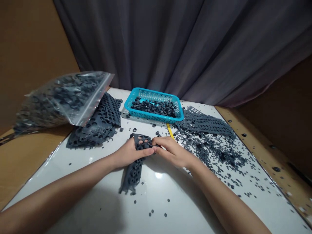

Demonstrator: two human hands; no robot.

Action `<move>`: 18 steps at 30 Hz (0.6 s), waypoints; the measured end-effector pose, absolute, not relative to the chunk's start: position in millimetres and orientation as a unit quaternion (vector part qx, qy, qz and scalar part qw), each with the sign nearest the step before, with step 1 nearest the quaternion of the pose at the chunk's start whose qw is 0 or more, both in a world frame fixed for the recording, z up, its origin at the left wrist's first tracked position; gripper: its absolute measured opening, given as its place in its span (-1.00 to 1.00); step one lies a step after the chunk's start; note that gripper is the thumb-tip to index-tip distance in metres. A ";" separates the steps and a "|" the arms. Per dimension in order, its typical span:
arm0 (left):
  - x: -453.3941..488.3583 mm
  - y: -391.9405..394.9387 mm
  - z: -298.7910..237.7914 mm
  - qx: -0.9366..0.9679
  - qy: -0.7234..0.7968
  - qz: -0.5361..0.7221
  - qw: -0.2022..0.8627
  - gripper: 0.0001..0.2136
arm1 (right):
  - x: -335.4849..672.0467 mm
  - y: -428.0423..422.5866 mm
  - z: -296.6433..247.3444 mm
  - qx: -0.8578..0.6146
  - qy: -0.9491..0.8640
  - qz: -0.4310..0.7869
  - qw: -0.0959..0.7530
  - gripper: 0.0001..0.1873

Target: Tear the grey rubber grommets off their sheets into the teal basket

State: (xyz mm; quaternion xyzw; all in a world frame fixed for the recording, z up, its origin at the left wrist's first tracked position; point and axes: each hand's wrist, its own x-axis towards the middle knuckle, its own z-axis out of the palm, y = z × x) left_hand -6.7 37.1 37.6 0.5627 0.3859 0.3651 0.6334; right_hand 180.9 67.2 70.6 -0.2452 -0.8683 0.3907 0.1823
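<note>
A strip of dark grey perforated rubber sheet (134,174) hangs from my left hand (129,152), whose fingers and thumb are closed around its upper part. The strip has rows of round holes and ring shapes, and its lower end rests near the white table top. My right hand (172,151) pinches at the strip's right edge, thumb and forefinger together; the small bit between those fingertips is mostly hidden. Just beyond both hands stands a turquoise plastic basket (156,116) with small dark rubber pieces (156,107) inside.
A clear zip bag (60,97) full of dark pieces lies on a folded perforated sheet (97,126) at left. Punched-out sheets (207,123) and scattered small bits (214,149) cover the right side. Yellow tape (170,130) marks the white table (97,201). A grey curtain (156,42) hangs behind.
</note>
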 end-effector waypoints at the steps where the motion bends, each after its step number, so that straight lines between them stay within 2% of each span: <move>1: -7.1 37.4 37.2 0.558 0.382 0.366 0.640 -0.78 | 179.4 66.2 67.8 -0.252 -0.850 0.418 0.198 -0.75; 6: -6.0 34.9 31.7 0.471 0.369 0.415 0.686 -0.79 | 163.4 57.7 46.8 -0.288 -0.731 0.534 0.312 -0.71; 10: -3.2 31.3 30.2 0.349 0.383 0.447 0.729 -0.73 | 160.9 63.6 34.2 -0.299 -0.660 0.544 0.423 -0.71; 15: -2.9 33.2 34.3 0.356 0.385 0.459 0.717 -0.75 | 189.3 109.3 56.3 -0.338 -0.692 0.456 0.446 -0.73; 16: -3.1 33.9 34.8 0.356 0.380 0.457 0.721 -0.75 | 195.2 124.2 62.6 -0.359 -0.709 0.418 0.440 -0.76; 18: -3.4 35.1 34.8 0.348 0.377 0.449 0.731 -0.74 | 204.0 157.0 71.1 -0.438 -0.777 0.252 0.376 -0.83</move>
